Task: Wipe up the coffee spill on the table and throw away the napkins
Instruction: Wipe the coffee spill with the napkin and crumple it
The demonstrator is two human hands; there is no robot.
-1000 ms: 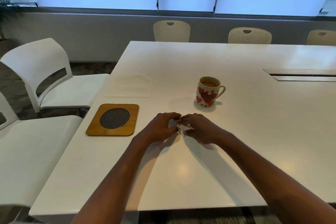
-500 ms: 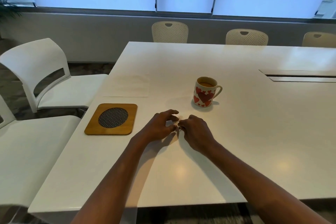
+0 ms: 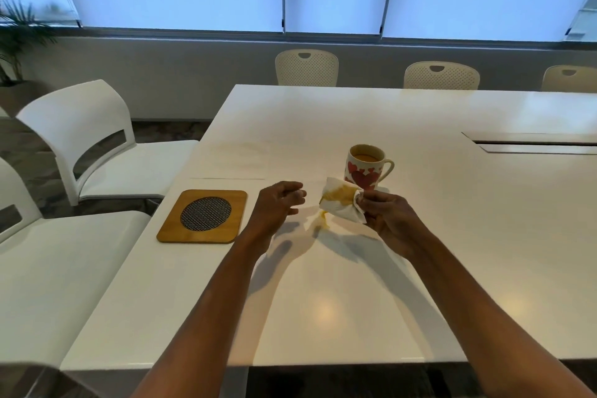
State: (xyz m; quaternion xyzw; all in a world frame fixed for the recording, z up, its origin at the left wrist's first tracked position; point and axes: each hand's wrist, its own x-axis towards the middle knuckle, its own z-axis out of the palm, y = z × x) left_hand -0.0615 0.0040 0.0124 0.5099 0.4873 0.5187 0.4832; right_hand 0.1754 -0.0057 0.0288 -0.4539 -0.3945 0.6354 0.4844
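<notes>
My right hand [image 3: 389, 218] pinches a crumpled white napkin [image 3: 342, 203] stained brown with coffee and holds it just above the white table [image 3: 452, 236]. A second small piece of stained napkin [image 3: 319, 222] lies on the table right below it. My left hand [image 3: 277, 203] hovers to the left of the napkin with loosely curled fingers and holds nothing. Behind the napkin stands a mug with red hearts [image 3: 366, 168], with coffee in it.
A wooden trivet with a dark mesh disc [image 3: 203, 216] lies left of my hands. Flat white napkins [image 3: 234, 160] lie behind it. White chairs [image 3: 87, 145] stand along the left side, beige chairs [image 3: 307, 68] at the far side. A cable slot [image 3: 533, 142] is at right.
Both hands were pressed together on the napkin on the table. Now my right hand has lifted the stained napkin and my left hand has let go and drawn left.
</notes>
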